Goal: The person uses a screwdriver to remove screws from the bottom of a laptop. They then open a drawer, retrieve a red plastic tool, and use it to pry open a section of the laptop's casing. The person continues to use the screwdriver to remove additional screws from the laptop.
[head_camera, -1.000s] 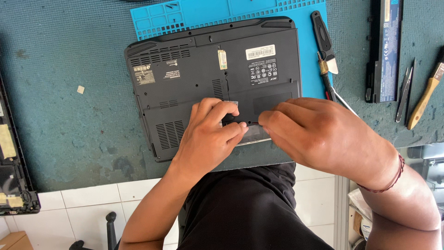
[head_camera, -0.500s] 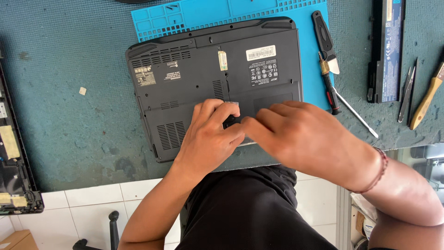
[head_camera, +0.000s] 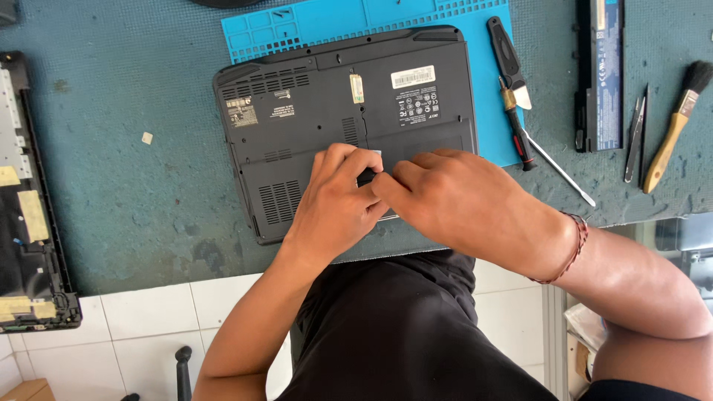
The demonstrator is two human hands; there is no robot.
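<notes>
A dark grey laptop (head_camera: 327, 104) lies upside down, its far part on a blue mat (head_camera: 312, 18). Both hands rest on the laptop's near edge, close together. My left hand (head_camera: 338, 204) has its fingers curled over the bottom cover near the middle. My right hand (head_camera: 460, 200) lies beside it, fingertips touching the left hand's fingers at a small dark part of the cover. What sits under the fingers is hidden. A red cord circles my right wrist.
A black-handled screwdriver (head_camera: 516, 96) lies right of the laptop. Further right are a long black battery pack (head_camera: 598, 74), tweezers (head_camera: 637, 134) and a wooden-handled brush (head_camera: 676, 122). Another opened laptop part (head_camera: 30, 223) lies at the left edge. The grey-green table (head_camera: 134, 215) ends near me.
My right hand has slid a little to the left, closer over the left hand's fingers. The laptop has not moved.
</notes>
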